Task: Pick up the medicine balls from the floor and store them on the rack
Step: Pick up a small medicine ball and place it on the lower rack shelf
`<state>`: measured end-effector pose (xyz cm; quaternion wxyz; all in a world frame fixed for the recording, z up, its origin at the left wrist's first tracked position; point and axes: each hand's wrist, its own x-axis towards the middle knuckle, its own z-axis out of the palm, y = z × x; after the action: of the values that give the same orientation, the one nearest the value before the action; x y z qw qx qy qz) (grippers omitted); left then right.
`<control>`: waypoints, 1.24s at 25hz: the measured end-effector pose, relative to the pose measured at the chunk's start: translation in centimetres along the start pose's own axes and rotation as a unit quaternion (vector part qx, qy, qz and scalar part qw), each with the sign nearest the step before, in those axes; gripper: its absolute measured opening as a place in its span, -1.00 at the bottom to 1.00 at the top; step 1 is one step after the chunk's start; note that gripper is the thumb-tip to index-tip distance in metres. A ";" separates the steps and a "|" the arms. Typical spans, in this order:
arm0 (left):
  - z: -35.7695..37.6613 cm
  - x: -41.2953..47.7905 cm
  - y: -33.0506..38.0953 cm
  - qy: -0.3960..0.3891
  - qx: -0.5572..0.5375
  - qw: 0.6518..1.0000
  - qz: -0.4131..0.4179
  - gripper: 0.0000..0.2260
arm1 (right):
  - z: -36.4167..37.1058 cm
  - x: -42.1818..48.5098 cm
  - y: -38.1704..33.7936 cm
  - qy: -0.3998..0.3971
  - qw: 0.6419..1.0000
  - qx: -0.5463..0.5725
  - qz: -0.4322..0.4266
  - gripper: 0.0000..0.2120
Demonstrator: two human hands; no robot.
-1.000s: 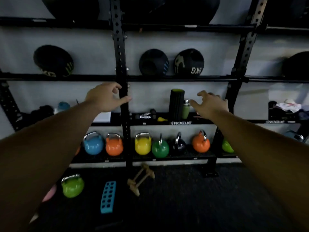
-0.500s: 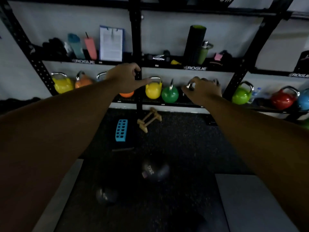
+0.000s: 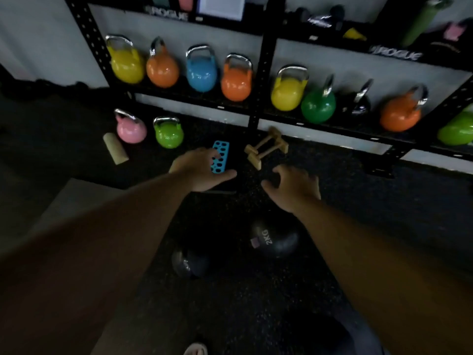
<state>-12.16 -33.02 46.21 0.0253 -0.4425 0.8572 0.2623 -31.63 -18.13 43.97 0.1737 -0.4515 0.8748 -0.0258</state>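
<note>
Medicine balls (image 3: 275,238) now nearer, hands lowered

Two medicine balls (image 3: 275,238), perhaps eleven kettlebells (image 3: 201,73).

Both arms reach forward and down; left hand (image 3: 202,168) and right hand (image 3: 294,188) empty, fingers loosely spread.

Row of coloured kettlebells (image 3: 201,73) on the far low shelf, pink kettlebell (image 3: 131,128) and lime-green kettlebell (image 3: 169,134) on the dark floor at far left, pale wooden block (image 3: 115,151) just left of them, blue perforated block (image 3: 219,156), wooden parallettes (image 3: 266,150) right of it, grey mat (image 3: 76,198) at left.
</note>
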 end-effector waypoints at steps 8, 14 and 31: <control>22.6 4.5 -22.0 -0.084 -0.043 0.986 -0.140 -0.24 | 30.0 8.8 -7.6 -0.117 0.990 -0.042 -0.070 -0.38; 39.5 10.3 -34.6 -0.037 -0.130 0.959 -0.250 -0.16 | 49.8 16.3 -8.6 -0.144 0.980 -0.059 -0.121 -0.32; 57.6 10.5 -45.0 -0.023 -0.590 0.666 -0.457 0.05 | 67.4 19.4 -9.5 -0.189 0.965 0.179 -0.033 0.12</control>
<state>5.32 -34.80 -25.45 -0.1047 -0.6950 0.2132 0.6787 -12.45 -31.73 -22.77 0.4126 -0.4383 0.7920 -0.1020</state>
